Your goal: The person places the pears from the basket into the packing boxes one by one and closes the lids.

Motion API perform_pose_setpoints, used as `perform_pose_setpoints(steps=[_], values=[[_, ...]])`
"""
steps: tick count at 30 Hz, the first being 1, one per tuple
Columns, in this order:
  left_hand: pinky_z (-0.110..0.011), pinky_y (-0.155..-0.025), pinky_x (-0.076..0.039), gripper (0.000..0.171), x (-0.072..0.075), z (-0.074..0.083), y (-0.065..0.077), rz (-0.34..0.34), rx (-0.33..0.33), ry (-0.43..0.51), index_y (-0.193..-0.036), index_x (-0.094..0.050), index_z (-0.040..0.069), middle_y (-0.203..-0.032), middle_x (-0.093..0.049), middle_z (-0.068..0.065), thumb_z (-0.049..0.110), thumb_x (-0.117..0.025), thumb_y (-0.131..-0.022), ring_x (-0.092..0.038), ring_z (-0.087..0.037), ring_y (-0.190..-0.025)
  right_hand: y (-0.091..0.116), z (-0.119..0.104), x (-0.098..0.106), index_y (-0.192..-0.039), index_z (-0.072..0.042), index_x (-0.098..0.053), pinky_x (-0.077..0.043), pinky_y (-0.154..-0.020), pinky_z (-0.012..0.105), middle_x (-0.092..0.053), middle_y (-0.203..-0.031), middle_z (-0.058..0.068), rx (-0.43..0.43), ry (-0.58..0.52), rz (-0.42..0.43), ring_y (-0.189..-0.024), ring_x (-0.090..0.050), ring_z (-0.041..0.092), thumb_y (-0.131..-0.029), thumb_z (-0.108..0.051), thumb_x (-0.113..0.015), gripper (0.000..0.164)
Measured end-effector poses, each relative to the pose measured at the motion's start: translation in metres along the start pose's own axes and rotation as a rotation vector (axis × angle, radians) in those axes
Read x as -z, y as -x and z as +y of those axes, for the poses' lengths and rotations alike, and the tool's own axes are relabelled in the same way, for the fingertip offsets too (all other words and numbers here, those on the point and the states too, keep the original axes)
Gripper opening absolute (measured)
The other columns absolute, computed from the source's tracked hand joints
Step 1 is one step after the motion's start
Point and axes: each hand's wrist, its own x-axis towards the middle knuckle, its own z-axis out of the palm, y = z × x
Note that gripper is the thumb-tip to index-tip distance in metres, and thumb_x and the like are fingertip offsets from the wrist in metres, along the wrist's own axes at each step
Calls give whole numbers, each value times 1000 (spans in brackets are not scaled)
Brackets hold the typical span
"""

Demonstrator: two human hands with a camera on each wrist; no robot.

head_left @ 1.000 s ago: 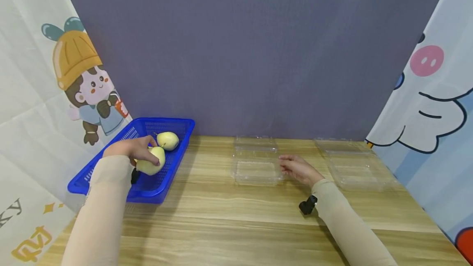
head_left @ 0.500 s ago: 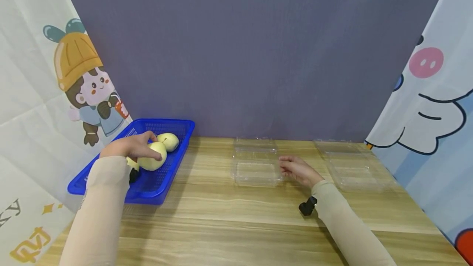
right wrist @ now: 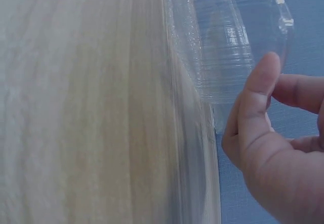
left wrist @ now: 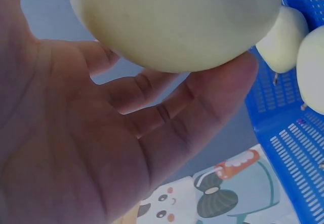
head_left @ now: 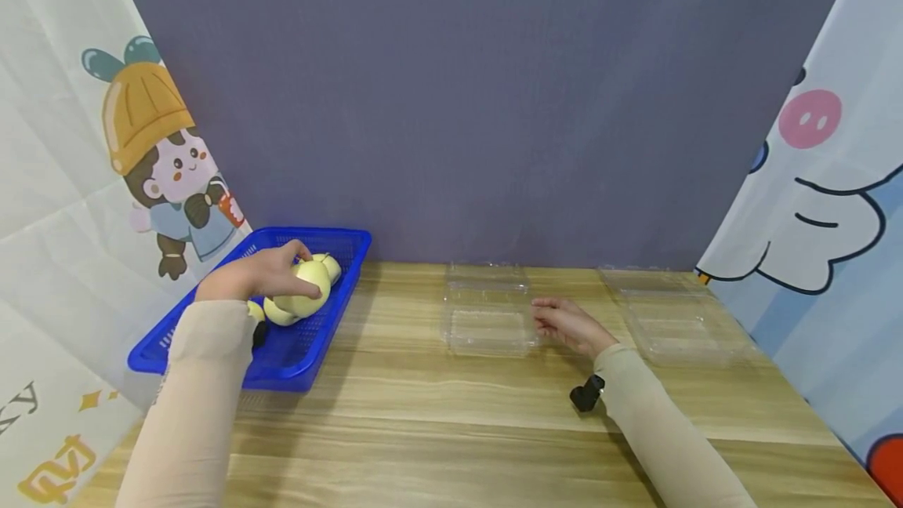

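My left hand (head_left: pixel 271 271) grips a pale yellow pear (head_left: pixel 312 288) over the blue basket (head_left: pixel 328 335), with fingers and thumb around its sides. In the left wrist view this pear (left wrist: pixel 177 26) fills the top, fingertips against its underside. More pears (head_left: pixel 279 313) lie below and behind it in the basket, partly covered by the hand and the held pear. On the right, my right hand (head_left: pixel 571 328) pinches the right rim of a clear plastic clamshell box (head_left: pixel 490 328), its lid laid back. Thumb and forefinger meet at the box's edge (right wrist: pixel 281 26) in the right wrist view.
A second clear clamshell box (head_left: pixel 677 332), also with its lid back, stands farther right on the wooden table (head_left: pixel 451 429). A grey panel (head_left: pixel 494 100) rises behind the table. Printed cloths hang at the left and right sides.
My left hand has moved right and slightly up with the pear, and other pears below it have come into sight. The right hand stays at the box's rim.
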Motion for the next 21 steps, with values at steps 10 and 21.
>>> perform_pose_setpoints(steps=[10, 21], values=[[-44, -77, -50, 77, -2, 7, -1, 15, -23, 8, -133, -45, 2, -121, -58, -22, 50, -76, -81, -55, -34, -101, 1, -5, -4, -149, 16, -21, -52, -67, 21, -50, -108, 16, -6, -14, -1, -79, -53, 11, -107, -7, -42, 52], [-39, -76, -48, 69, -12, 25, -13, 28, -101, 49, -127, -49, 1, -104, -61, -14, 42, -77, -79, -56, -29, -92, 2, -6, -8, -149, 16, -21, -52, -68, 21, -49, -109, 16, -7, -11, 0, -81, -53, 12, -107, -6, -42, 53]])
